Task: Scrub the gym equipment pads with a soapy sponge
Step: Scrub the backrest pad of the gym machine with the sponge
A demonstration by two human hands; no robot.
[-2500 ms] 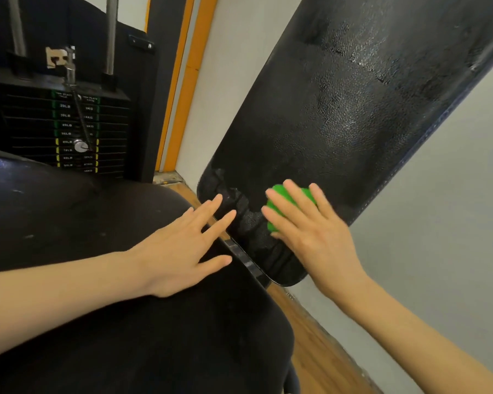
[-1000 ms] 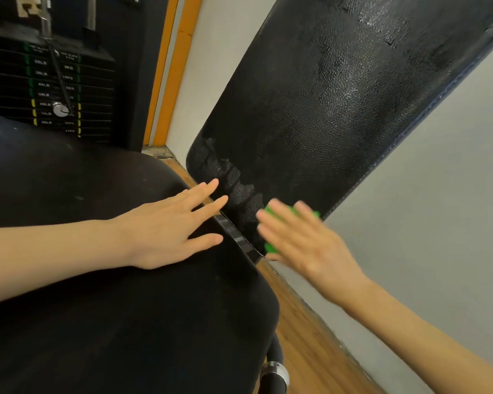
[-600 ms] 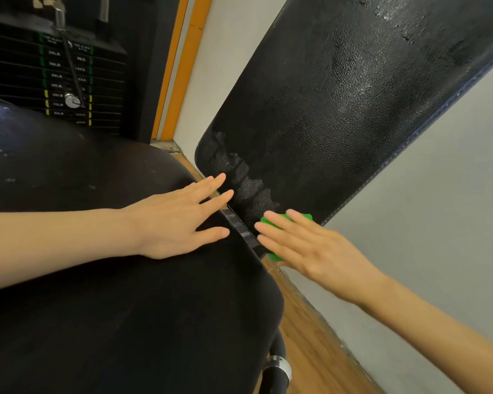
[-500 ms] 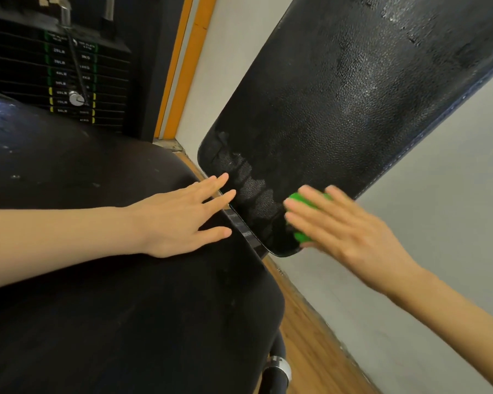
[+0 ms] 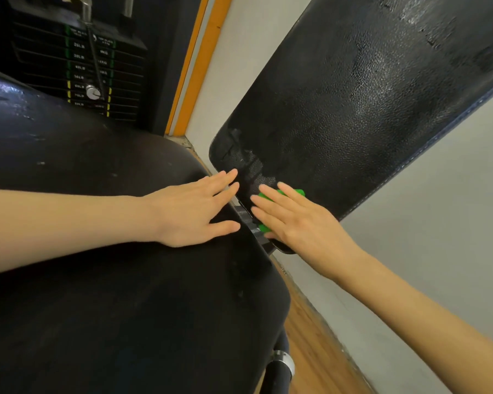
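A black textured back pad [image 5: 353, 109] slants up to the upper right, wet and glossy, with a scuffed patch near its lower end. My right hand [image 5: 299, 223] presses a green sponge [image 5: 298, 193] flat against the pad's bottom edge; the sponge shows only above and below my fingers. My left hand [image 5: 194, 209] lies flat, fingers spread, on the black seat pad [image 5: 111, 280], its fingertips at the gap between the two pads.
A weight stack [image 5: 88, 78] with a selector pin stands at the upper left beside an orange wall strip [image 5: 197, 66]. A grey wall [image 5: 439, 223] fills the right. Wooden floor [image 5: 310, 336] shows below the seat, next to a metal tube [image 5: 279, 368].
My right hand has rubbed the sponge back and forth along the back pad's lower end, now shifted left toward the gap. My left hand has stayed flat on the seat pad.
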